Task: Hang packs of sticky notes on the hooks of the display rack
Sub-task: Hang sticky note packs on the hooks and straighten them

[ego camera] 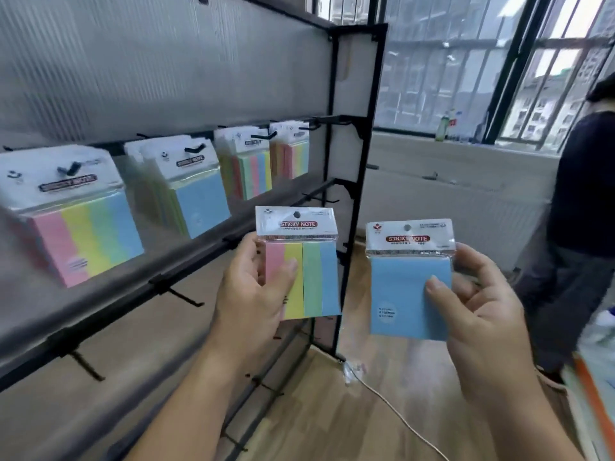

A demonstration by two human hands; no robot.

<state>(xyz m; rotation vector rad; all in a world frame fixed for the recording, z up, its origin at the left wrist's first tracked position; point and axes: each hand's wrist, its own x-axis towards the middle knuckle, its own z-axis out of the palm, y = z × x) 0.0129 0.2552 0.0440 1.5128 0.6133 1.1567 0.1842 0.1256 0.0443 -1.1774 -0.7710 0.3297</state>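
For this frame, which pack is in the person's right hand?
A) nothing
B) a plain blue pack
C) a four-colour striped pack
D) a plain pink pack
B: the right hand pinches the plain blue pack by its edge, while the left hand holds the four-colour striped pack.

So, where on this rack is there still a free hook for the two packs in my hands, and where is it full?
Free: the bare hook at the right end of the upper rail, between the last hanging packs and the frame post; also the middle-rail hooks below. Crowded: the four upper hooks left of it, all loaded.
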